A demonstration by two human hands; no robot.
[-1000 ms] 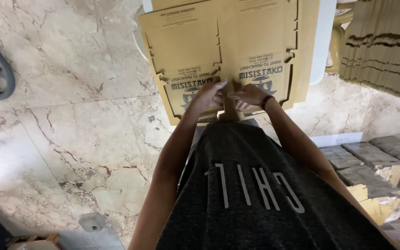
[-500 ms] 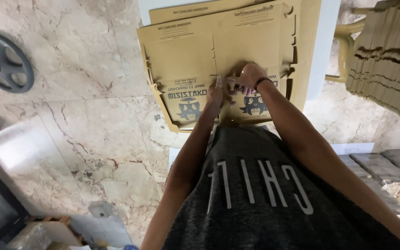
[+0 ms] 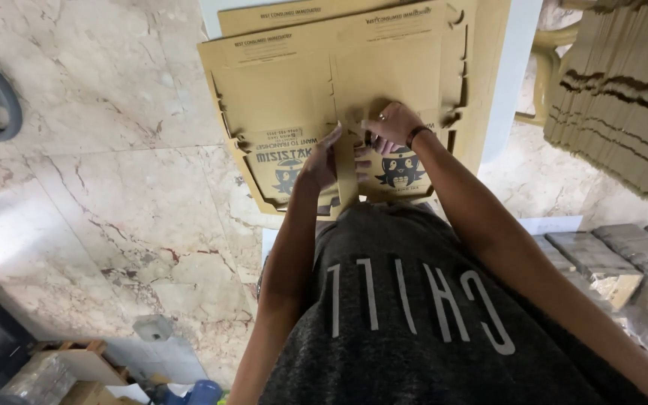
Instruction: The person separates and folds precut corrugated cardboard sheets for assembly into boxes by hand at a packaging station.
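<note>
At the near edge of the table [image 3: 505,90], a flat brown box blank [image 3: 324,97] lies on top of a stack of others. The left hand [image 3: 322,159] pinches a narrow centre flap [image 3: 347,176] and lifts it. The right hand [image 3: 391,124] rests fingers-down on the panel just right of it, pinning the card. To do this well, I judge, press firmly beside the crease and fold along the scored line evenly. More blanks [image 3: 624,97] are stacked at right.
</note>
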